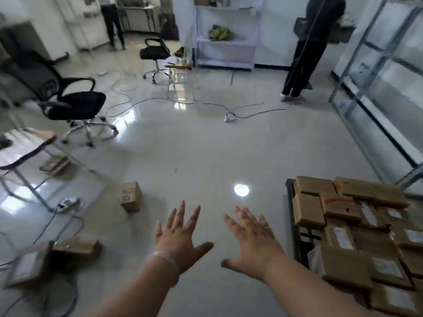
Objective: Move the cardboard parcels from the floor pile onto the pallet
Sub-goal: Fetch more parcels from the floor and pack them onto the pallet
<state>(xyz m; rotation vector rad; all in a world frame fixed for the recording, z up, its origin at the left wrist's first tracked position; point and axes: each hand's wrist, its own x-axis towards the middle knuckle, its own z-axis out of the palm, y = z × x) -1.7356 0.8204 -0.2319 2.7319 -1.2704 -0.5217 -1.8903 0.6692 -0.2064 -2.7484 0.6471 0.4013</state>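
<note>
Small parcel sits apart, ahead-left of the spread left grip.

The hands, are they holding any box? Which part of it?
Nothing is held. The left hand and the right hand are both open, fingers spread, over the floor.

Glossy pale floor bearing, at right, a black pallet packed with cardboard parcels. A lone small parcel stands left of centre, with further parcels at lower left. Black cables and a wheeled office chair occupy the far floor.
</note>
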